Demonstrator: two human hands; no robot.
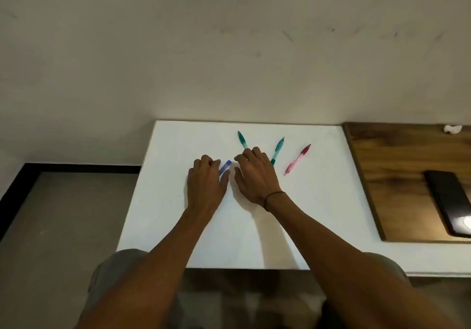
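Translucent blue pen [225, 167] lying slanted, mostly covered, teal pen [242, 139] just beyond, near end hidden

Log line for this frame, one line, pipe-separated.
left hand grips blue pen | right hand curled at far teal pen, grip unclear | second teal pen, pink pen lying on table

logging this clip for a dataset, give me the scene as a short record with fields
surface: white table
left hand: fingers curled round the blue pen
right hand: fingers bent over the lower end of the green pen; grip unclear
loose pens: teal pen and red pen, lying right of the right hand, apart from each other
off to the right: wooden board bearing a black phone
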